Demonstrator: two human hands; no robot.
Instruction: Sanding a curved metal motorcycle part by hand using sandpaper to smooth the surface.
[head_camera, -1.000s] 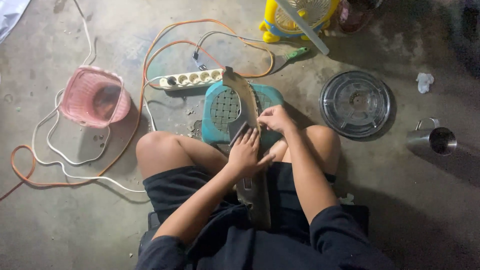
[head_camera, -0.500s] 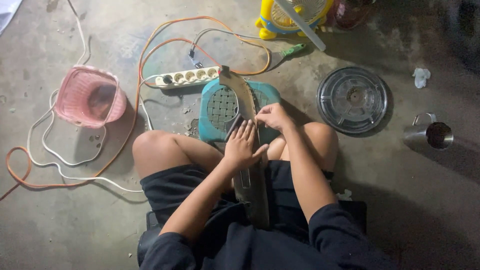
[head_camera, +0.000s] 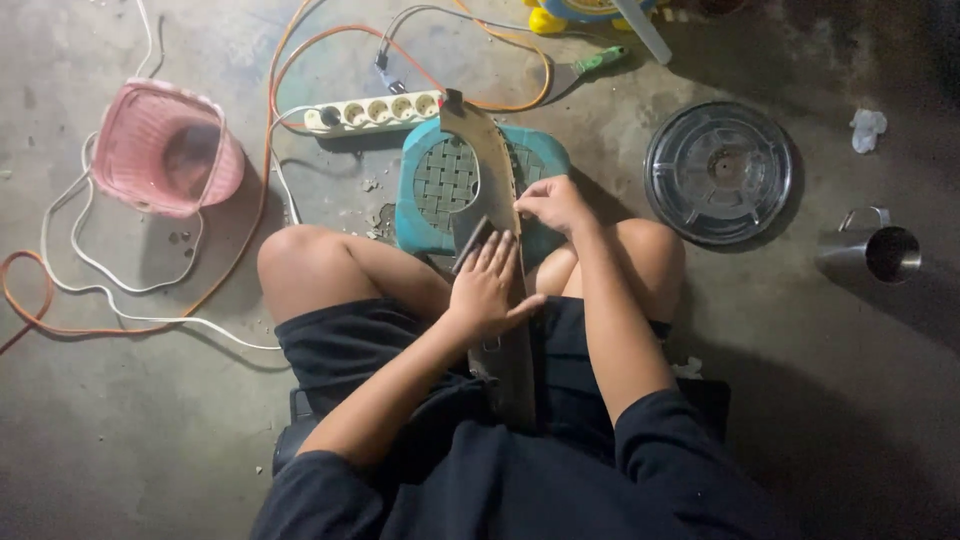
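Note:
I sit on the floor with a long, worn metal blade (head_camera: 487, 160) lying from my lap onto a teal plastic stool (head_camera: 430, 185) between my knees. My left hand (head_camera: 490, 288) lies flat on the blade's middle. Its fingers press a small dark block (head_camera: 472, 243) against the metal. My right hand (head_camera: 553, 205) pinches the blade's right edge just above the left hand, over the stool. The lower end of the blade is dark against my black shorts.
A white power strip (head_camera: 372, 110) with orange cable (head_camera: 40, 300) and white cable (head_camera: 120, 290) lies behind the stool. A pink basket (head_camera: 165, 150) sits at left. At right are a clear round lid (head_camera: 718, 170), a metal mug (head_camera: 870, 255) and crumpled paper (head_camera: 868, 128).
The view has tilted a little, so everything sits slightly higher in the picture. Both hands stay on the blade, with the left hand's fingers shifting slightly on the dark block.

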